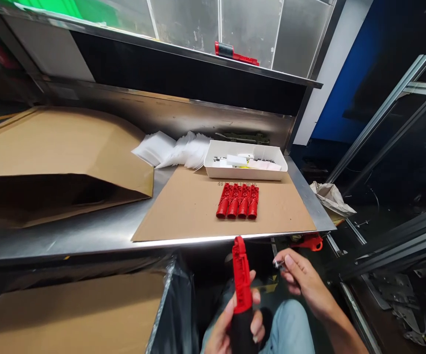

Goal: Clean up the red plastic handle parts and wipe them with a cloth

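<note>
**Red tool in one hand, tiny bit in the other**

Shiny metal makes up the long work table (87, 231), with a metal wall behind it and a metal shelf (198, 54) up high. On the table lies a flat brown cardboard sheet (183, 211). Four red parts (238, 200) lie side by side on that sheet, touching each other, near its far edge. Just behind them sits a white tray (244, 172) with small white things inside. Beside the tray, to the left, is a pile of white bags (172, 150). A big brown cardboard box (58, 162) lies on its side at the left end of the table. One more red and black tool (235, 53) rests up on the shelf.

Down low, in front of the table edge, the left hand (235, 327) is wrapped tight around a red tool (241, 278) with a black handle. The tool points straight up, and its tip comes close to the table edge. The right hand (301, 278) is just beside it, not touching it. Its thumb and fingers pinch a tiny shiny piece (276, 264), too small to tell what it is. Blue jeans (290, 324) show under the hands.
</note>
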The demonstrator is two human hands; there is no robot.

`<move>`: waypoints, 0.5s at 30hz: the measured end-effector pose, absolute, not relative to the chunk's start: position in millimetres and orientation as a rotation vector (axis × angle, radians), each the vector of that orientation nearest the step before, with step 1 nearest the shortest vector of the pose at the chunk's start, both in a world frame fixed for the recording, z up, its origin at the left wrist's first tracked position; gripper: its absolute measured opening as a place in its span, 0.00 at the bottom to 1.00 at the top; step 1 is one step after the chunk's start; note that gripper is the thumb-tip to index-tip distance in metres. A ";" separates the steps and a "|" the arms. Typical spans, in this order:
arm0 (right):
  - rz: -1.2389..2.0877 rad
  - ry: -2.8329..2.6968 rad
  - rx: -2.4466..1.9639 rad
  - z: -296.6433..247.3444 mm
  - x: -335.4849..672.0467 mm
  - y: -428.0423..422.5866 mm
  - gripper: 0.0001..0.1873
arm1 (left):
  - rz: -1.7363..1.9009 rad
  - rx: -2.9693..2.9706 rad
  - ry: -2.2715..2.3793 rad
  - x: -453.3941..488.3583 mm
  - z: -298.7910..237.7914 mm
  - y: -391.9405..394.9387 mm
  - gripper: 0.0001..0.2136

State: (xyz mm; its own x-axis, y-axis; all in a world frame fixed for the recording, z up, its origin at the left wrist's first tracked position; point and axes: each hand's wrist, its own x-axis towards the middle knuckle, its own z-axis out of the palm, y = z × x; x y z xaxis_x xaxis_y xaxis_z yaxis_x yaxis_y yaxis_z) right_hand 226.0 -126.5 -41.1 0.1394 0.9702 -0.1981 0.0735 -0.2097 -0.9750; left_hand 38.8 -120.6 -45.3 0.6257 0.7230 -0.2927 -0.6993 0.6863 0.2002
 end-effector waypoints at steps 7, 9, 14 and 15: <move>1.262 -1.039 -1.272 -56.0 198.0 -177.6 0.21 | 0.737 -0.075 0.178 45.0 -37.2 -134.1 0.12; 1.078 -1.065 -1.405 -51.4 204.9 -186.0 0.15 | 0.732 -0.076 0.201 44.1 -31.4 -136.6 0.17; 0.482 -1.518 -1.454 -10.3 216.5 -201.3 0.10 | 0.728 -0.030 0.327 45.4 -19.4 -142.3 0.20; 0.393 -1.610 -1.443 -1.4 216.5 -204.1 0.10 | 0.732 -0.022 0.372 46.5 -18.2 -143.8 0.19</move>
State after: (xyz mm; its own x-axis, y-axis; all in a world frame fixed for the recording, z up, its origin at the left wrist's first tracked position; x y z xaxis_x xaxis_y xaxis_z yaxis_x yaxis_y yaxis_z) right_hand 216.5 -204.1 -1.4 0.0973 0.9080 0.4075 0.6185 0.2656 -0.7395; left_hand 46.5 -143.8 -18.2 0.6816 0.6485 -0.3390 -0.6562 0.7467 0.1091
